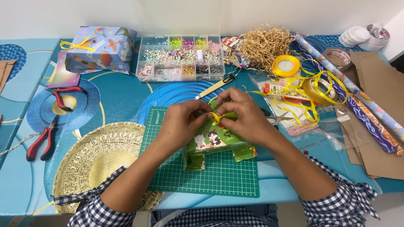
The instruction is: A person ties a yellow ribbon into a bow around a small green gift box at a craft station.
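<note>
A small box wrapped in green cartoon-cat paper point(212, 143) rests on a green cutting mat point(219, 176). A yellow ribbon point(219, 118) crosses its top. My left hand point(183, 122) pinches the ribbon from the left. My right hand point(246, 117) pinches it from the right, fingertips meeting over the knot. The rest of the yellow ribbon point(309, 90) trails away to the right in loose curls.
A clear bead organiser point(181, 59) and a blue wrapped gift point(101, 49) stand at the back. Red pliers point(42, 141) lie left, a gold woven placemat point(94, 162) front left. Scissors point(277, 118), tape rolls point(286, 66), shredded paper point(265, 44), rolled wrapping paper point(362, 109) and cardboard point(378, 126) crowd the right.
</note>
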